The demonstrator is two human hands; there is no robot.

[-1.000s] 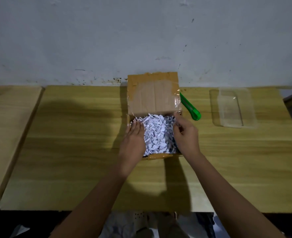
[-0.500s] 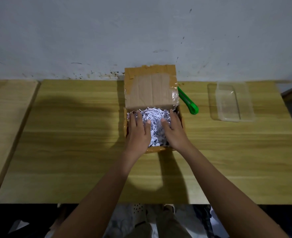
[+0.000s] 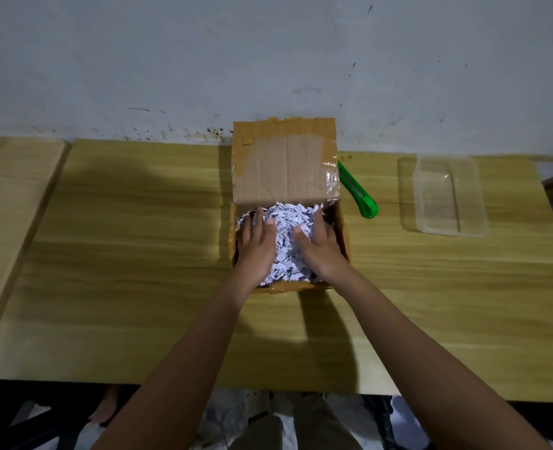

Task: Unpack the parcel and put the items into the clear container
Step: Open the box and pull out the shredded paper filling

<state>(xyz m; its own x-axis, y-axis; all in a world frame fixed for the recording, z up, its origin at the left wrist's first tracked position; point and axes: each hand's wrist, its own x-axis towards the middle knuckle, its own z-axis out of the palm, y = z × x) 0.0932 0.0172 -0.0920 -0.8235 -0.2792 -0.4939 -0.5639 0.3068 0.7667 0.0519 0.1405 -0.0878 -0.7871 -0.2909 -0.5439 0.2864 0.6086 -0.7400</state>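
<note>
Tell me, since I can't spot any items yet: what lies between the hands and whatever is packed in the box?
Shredded paper fills the open box and hides any items. The left hand and right hand rest on the shreds. The utility knife lies between box and clear container.

this is looking like a plain, makeshift work corner rather than a fitted room: a light wood-grain worktop (image 3: pixel 138 254) is sitting against a scuffed, stained whitewashed wall (image 3: pixel 203 60), with a second matching worktop (image 3: pixel 5 203) standing just beside it.
</note>
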